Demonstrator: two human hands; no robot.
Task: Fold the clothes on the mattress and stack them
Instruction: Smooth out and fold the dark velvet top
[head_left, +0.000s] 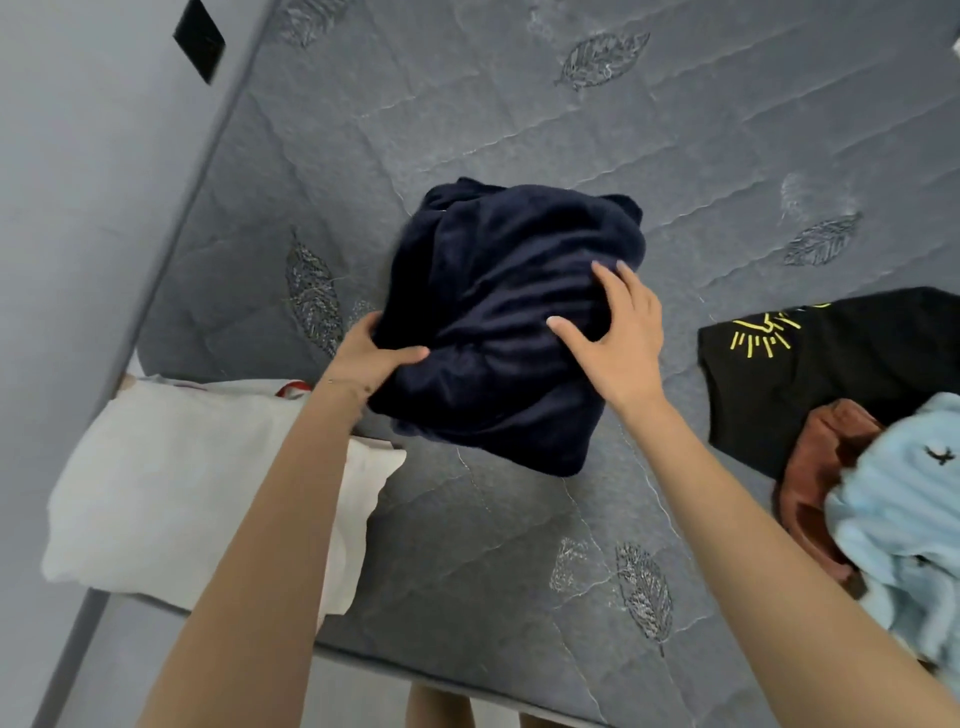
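Dark blue bundle (509, 322): a soft, fuzzy piece of clothing, folded into a thick lump; it is in the middle of the frame, on the mattress; its top still has some bumps and wrinkles.

Left hand (374, 358): at the lower left edge of the dark blue bundle; the thumb lies on top and the other fingers curl under the edge, so it grips the cloth; the arm comes up from the bottom left of the frame.

Right hand (618, 338): lies flat on top of the dark blue bundle, on its right side; the fingers are spread wide and nearly straight; they press on the cloth and do not grab it.

Mattress (519, 545): grey and quilted, with sewn leaf shapes; it fills most of the frame.

Black T-shirt (857, 374): at the right edge, spread out loosely; it has yellow lines printed on it.

Brown cloth (821, 467): at the lower right, on top of the black T-shirt; crumpled.

Light blue fluffy cloth (904, 519): at the lower right corner, partly over the brown cloth; crumpled.

White pillow (171, 493): at the lower left, partly under the left arm; a small red bit shows at its top edge.

Wall (78, 208): pale grey, along the left side; a black square (200, 41) is on it at the upper left.
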